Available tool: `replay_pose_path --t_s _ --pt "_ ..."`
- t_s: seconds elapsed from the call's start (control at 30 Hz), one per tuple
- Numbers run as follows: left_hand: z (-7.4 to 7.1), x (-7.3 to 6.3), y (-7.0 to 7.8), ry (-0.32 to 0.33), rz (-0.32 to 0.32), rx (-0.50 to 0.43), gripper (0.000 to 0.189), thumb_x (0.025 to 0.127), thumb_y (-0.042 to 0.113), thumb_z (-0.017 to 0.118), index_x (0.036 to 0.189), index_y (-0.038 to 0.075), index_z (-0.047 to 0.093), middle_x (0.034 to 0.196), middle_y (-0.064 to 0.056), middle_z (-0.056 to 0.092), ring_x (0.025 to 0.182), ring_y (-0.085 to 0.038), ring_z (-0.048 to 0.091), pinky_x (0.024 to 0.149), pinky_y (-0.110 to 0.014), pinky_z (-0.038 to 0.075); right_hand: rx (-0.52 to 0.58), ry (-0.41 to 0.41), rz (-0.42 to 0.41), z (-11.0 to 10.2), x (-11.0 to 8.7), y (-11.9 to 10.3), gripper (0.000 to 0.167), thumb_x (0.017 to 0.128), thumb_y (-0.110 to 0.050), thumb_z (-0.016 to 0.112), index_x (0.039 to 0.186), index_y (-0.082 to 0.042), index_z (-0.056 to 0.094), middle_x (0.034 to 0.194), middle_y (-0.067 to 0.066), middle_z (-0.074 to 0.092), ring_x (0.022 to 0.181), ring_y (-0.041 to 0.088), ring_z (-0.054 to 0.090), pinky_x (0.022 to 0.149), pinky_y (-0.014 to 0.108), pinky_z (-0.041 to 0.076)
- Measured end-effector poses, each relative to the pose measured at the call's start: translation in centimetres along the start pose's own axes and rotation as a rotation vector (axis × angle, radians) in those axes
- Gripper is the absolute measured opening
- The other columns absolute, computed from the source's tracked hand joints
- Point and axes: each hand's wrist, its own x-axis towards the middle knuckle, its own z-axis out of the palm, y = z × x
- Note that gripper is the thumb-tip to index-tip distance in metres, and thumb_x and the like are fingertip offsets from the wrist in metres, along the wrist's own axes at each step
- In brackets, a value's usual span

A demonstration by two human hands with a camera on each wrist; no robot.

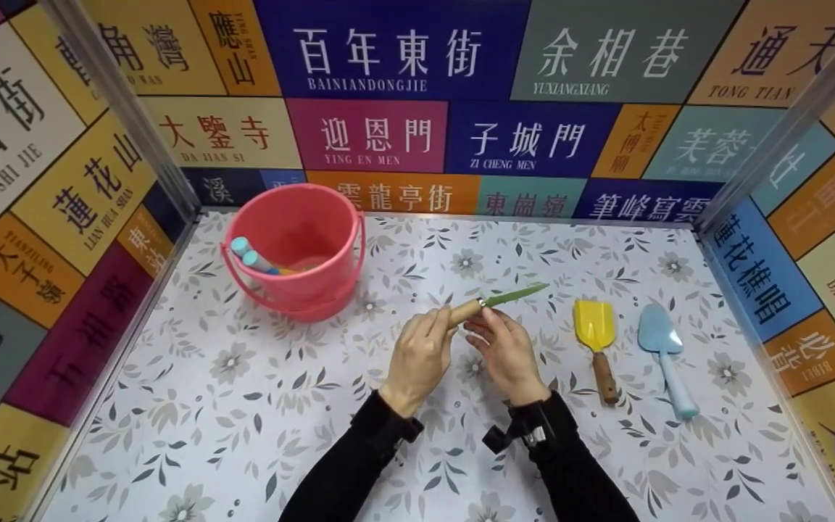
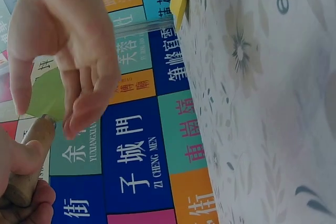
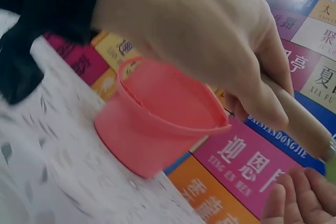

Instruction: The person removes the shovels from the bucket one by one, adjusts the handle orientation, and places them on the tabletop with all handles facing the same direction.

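In the head view, my left hand [image 1: 419,355] grips the light wooden handle [image 1: 465,312] of a garden trowel with a green blade [image 1: 516,295]. The trowel is held up over the table, its blade pointing right. My right hand [image 1: 506,351] is beside the neck of the trowel, fingers loosely bent. The left wrist view has the right thumb and fingers [image 2: 86,85] on either side of the green blade, with a gap between them. From the right wrist, the left hand [image 3: 210,51] appears wrapped around the handle, and the right fingertips [image 3: 302,195] lie just below the neck.
A pink bucket [image 1: 301,290] stands at the back left, with light-blue handles [image 1: 245,250] sticking up inside. To the right lie a yellow shovel [image 1: 596,326] with a brown handle and a light-blue trowel [image 1: 660,333]. Printed panels [image 1: 396,51] wall the flower-patterned table [image 1: 258,435].
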Motion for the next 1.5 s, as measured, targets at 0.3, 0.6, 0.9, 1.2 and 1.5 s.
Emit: replay_pose_path --t_s 0.3,0.6,0.9,1.2,1.5 --pt "0.7 -0.4 0.8 0.019 0.010 -0.017 0.038 0.077 0.002 0.083 0.112 -0.006 0.069 0.095 -0.012 0.070 0.082 -0.024 0.066 0.078 -0.032 0.056 0.146 0.082 -0.052 1.1 0.1 0.7 0.025 0.105 -0.012 0.054 0.090 -0.010 0.074 0.089 0.003 0.071 0.085 0.016 0.064 0.083 0.027 0.050" --pt "0.9 -0.4 1.3 0.044 0.005 -0.058 0.035 0.081 0.002 0.081 0.113 -0.006 0.070 0.097 -0.012 0.071 0.084 -0.024 0.068 0.078 -0.031 0.056 0.150 0.203 -0.091 1.5 0.0 0.4 0.017 0.101 -0.005 0.059 0.090 -0.008 0.071 0.088 0.005 0.071 0.079 0.015 0.068 0.077 0.026 0.057" --pt "1.0 -0.6 1.6 0.035 0.016 -0.037 0.039 0.079 0.006 0.084 0.113 -0.007 0.070 0.097 -0.012 0.072 0.078 -0.022 0.067 0.074 -0.030 0.056 0.105 0.180 -0.173 1.5 0.0 0.1 0.021 0.101 0.001 0.056 0.090 -0.004 0.073 0.084 0.007 0.072 0.077 0.016 0.071 0.076 0.027 0.059" --pt "-0.1 -0.3 1.5 -0.075 -0.012 -0.104 0.042 0.084 0.020 0.084 0.115 -0.005 0.070 0.097 -0.011 0.072 0.086 -0.023 0.069 0.081 -0.031 0.057 -0.168 0.203 -0.189 0.1 0.5 -1.1 0.012 0.099 0.001 0.061 0.093 0.001 0.072 0.083 0.008 0.071 0.074 0.017 0.072 0.076 0.031 0.060" --pt "-4.1 1.7 -2.6 -0.154 -0.022 -0.072 0.040 0.089 0.018 0.077 0.119 -0.005 0.068 0.106 -0.017 0.071 0.093 -0.029 0.068 0.087 -0.036 0.057 -0.707 0.195 -0.116 -4.0 0.8 -4.3 0.024 0.095 -0.009 0.071 0.108 0.011 0.070 0.085 0.007 0.073 0.071 0.014 0.071 0.073 0.028 0.059"
